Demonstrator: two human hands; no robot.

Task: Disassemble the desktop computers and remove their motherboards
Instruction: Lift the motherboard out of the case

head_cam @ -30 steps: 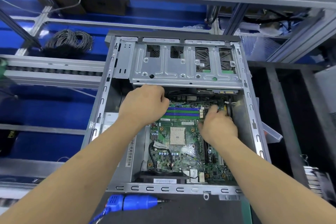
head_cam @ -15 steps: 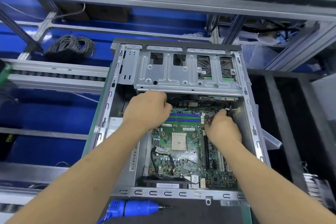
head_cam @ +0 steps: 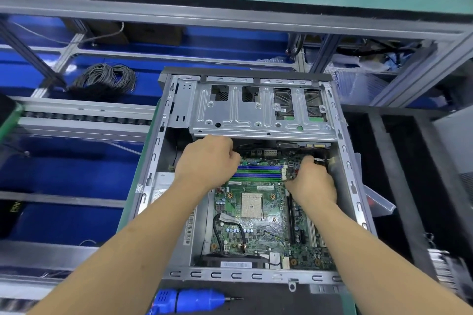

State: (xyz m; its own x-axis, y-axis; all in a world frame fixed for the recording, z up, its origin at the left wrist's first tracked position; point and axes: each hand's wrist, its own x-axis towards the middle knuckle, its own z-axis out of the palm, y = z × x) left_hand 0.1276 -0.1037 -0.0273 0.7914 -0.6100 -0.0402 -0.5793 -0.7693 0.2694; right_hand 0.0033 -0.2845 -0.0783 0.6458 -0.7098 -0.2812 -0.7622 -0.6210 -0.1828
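An open grey desktop case (head_cam: 354, 186) lies flat with its green motherboard (head_cam: 258, 227) inside. Both my hands are in the case, at the board's far edge under the metal drive cage (head_cam: 256, 120). My left hand (head_cam: 207, 161) sits at the left end of the blue and green memory slots (head_cam: 258, 172), fingers curled. A thin black cable (head_cam: 271, 160) runs out from those fingers. My right hand (head_cam: 311, 181) is at the board's far right corner and pinches a small white connector (head_cam: 318, 160). Both palms are hidden.
A blue electric screwdriver (head_cam: 194, 299) lies on the black mat in front of the case. A coil of grey wire (head_cam: 105, 79) rests on the blue surface at the back left. Black bins (head_cam: 399, 186) stand to the right.
My right hand has slid away from me to the board's far right corner and onto the white connector. My left hand has stayed at the memory slots.
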